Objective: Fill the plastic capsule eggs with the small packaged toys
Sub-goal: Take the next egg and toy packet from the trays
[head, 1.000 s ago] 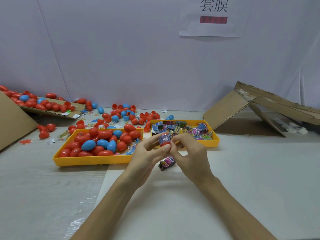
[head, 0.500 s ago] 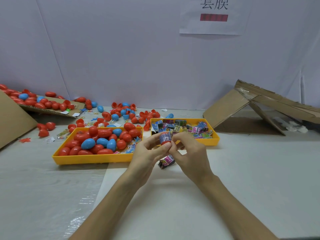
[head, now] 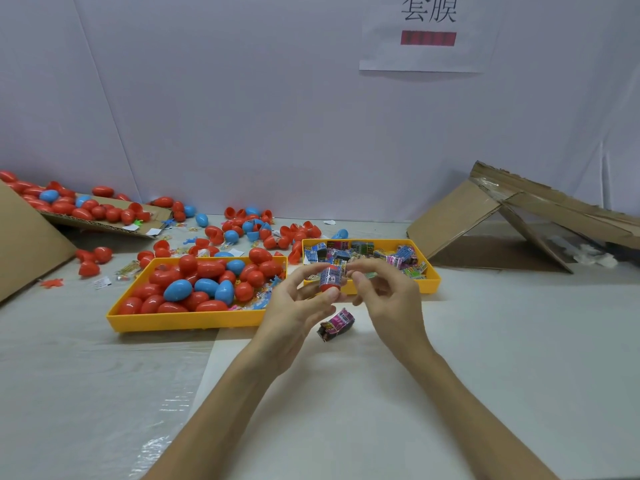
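Left hand point(head: 298, 306) pinches a red capsule egg point(head: 329, 289) with a packaged toy point(head: 330, 277) lodged in it. Right hand point(head: 391, 299), pinching the toy a moment ago, now sits just beside it, loosely curled and empty. Judgement: toy seated, closing comes next.

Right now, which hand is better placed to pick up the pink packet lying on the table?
Right. The left hand grips the wrapped red egg, while the right hand seems to hold nothing and hovers near the pink packet.
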`<state>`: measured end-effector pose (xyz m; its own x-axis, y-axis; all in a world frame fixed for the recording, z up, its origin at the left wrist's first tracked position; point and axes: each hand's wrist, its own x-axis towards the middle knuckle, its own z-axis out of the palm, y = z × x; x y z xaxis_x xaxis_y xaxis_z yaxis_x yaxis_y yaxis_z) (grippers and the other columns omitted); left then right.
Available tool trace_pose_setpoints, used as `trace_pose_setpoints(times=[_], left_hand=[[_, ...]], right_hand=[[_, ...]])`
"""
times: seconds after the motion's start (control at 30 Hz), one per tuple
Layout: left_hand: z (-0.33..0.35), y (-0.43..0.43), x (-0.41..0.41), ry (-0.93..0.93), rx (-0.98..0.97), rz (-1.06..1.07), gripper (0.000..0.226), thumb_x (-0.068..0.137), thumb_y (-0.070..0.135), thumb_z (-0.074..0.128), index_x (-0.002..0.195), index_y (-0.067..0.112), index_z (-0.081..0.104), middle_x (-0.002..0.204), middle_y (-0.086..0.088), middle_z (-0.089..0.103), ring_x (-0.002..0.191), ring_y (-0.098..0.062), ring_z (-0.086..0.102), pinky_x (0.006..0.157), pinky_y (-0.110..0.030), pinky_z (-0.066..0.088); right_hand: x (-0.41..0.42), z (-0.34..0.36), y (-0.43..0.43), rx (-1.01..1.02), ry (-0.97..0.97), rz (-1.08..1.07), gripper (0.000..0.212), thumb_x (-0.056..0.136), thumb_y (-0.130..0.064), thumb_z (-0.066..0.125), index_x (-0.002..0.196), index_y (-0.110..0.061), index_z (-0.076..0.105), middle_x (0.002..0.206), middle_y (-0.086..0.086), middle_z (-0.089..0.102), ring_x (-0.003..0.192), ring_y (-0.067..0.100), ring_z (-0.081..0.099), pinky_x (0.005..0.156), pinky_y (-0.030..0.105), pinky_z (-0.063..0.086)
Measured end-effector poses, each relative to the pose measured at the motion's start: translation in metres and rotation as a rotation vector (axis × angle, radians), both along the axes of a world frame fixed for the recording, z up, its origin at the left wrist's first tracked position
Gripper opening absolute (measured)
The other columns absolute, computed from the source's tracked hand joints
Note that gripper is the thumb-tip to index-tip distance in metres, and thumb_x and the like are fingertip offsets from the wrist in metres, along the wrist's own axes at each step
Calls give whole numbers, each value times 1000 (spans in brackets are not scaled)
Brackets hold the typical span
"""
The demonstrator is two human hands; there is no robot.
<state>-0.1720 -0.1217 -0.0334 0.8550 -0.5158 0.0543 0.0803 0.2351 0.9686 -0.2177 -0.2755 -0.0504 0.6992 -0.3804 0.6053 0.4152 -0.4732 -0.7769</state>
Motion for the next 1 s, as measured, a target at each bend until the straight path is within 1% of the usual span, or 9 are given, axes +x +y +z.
trace_pose_setpoints(times=[0.1,0.2,0.27,0.3,0.43,0.53,0.7,0.83,1.0], left_hand=[[-1,-1,2,7,-2,-1,36,96,3,60,131,10,61,125,-20,68,112,-30,67,78,-22,60],[-3,-2,3,5,0,8,34,97,5,60,130,12,62,128,-19,66,119,-33,65,73,-19,59],[-4,-3,4,-2,-2,12,39,95,8,63,134,11,59,127,-20,67,112,-29,68,71,-19,58],[-5,-3,5,-6,-7,11,43,92,11,66,135,11,59,125,-20,67,106,-25,70,70,-19,58],[-6,-4,7,-20,-13,14,59,76,32,71,130,12,61,116,-18,71,90,-15,74,69,-19,57],[-7,-5,8,-10,-11,27,60,71,37,72,125,11,64,109,-15,73,86,-15,75,67,-19,57],[-11,-6,12,11,-9,41,33,87,31,69,117,16,68,102,-11,76,85,-16,76,66,-19,57],[-11,-7,14,-38,69,44,29,84,44,64,108,29,69,90,0,78,83,-19,76,66,-20,58],[-18,-9,16,-162,119,201,14,94,32,68,106,28,67,92,2,77,79,-17,76,63,-21,58]], right_hand=[[2,2,-2,53,69,48,14,97,-13,66,103,-23,74,95,-7,74,73,16,71,59,16,51],[3,2,-5,65,118,75,14,93,-11,71,98,-24,74,99,-5,74,76,17,73,64,30,58],[3,2,-7,91,134,91,15,90,-9,73,93,-23,73,98,-3,74,78,21,74,69,43,61],[4,2,-7,104,135,99,15,90,-8,73,92,-23,73,97,-3,74,78,23,75,69,42,61],[3,5,-7,137,145,121,17,89,-6,74,86,-23,71,93,-6,74,74,13,72,59,18,49],[4,5,-9,171,170,142,16,89,-6,73,84,-22,72,97,-5,73,75,11,70,60,19,50],[4,3,-14,253,178,201,13,88,-4,73,88,-17,72,102,-4,74,81,16,72,62,22,52],[4,3,-14,238,188,237,32,85,-5,77,111,-23,69,105,-6,74,89,14,73,65,20,54],[6,1,-14,164,187,171,23,84,-9,80,99,-25,75,99,-13,75,83,11,72,67,20,56]])
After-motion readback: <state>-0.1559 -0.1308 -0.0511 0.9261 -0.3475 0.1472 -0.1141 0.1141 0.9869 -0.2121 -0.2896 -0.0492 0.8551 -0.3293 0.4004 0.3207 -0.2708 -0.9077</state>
